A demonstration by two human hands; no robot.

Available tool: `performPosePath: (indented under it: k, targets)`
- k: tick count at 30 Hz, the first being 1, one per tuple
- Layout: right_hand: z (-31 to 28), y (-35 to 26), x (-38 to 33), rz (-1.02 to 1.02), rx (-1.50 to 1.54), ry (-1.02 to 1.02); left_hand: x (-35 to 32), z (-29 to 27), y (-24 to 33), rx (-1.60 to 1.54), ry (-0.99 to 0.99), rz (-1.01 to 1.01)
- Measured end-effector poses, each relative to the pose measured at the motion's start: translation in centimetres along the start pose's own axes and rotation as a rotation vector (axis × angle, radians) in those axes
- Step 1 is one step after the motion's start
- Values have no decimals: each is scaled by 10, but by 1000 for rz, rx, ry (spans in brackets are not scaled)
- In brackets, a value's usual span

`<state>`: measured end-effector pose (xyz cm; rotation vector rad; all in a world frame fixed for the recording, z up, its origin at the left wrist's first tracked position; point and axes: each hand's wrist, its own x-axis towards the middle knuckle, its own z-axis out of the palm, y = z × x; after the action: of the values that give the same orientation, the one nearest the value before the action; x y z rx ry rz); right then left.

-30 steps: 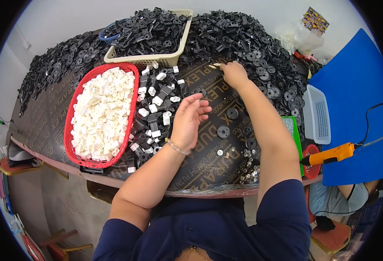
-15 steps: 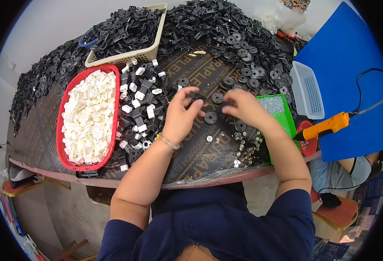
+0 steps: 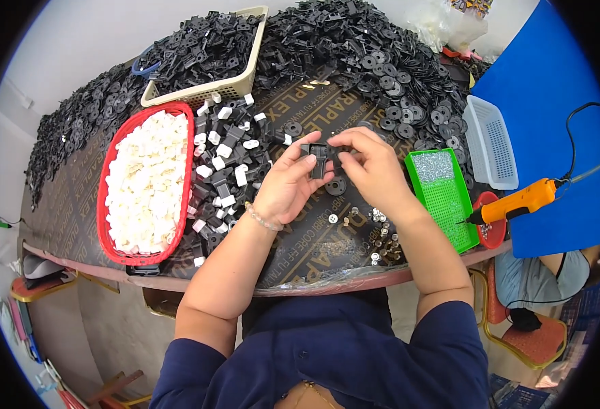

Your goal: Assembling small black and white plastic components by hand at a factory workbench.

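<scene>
My left hand (image 3: 279, 187) holds a black plastic housing (image 3: 318, 162) with an open, boxy hollow, thumb on its near side and fingers around it. Against its right side, my right hand (image 3: 375, 170) pinches a dark plastic piece, mostly hidden by the fingertips, so its shape is unclear. Both hands meet above the middle of the table. Just below them on the tabletop lies a flat black disc (image 3: 336, 185) with a centre hole. Closer to me rest a pale round button-like piece (image 3: 333, 219) and several small metal fittings (image 3: 384, 238).
On the left, a red basket (image 3: 102, 198) holds white caps, beside black parts with white caps (image 3: 225, 150). Black pieces heap behind, some in a beige basket (image 3: 228, 91). Rightward are a green tray (image 3: 450, 211) of small screws, an orange electric screwdriver (image 3: 521, 199), a red bowl (image 3: 494, 233) and a grey basket (image 3: 491, 140).
My right hand has moved left from above the discs and now meets my left hand. The black housing has turned and shows more clearly. The whole view has shifted slightly.
</scene>
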<state>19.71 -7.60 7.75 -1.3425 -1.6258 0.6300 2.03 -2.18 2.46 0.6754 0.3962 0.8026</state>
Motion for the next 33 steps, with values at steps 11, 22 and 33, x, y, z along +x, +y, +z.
performPosePath:
  k: [11, 22, 33]
  targets:
    - [0, 22, -10, -77, -105, 201, 4, -4, 1, -27, -24, 7]
    - [8, 24, -12, -256, -134, 174, 0, -2, -8, -73, -37, -25]
    - [8, 31, -11, -285, -167, 199, -8, 17, -7, 65, -158, -36]
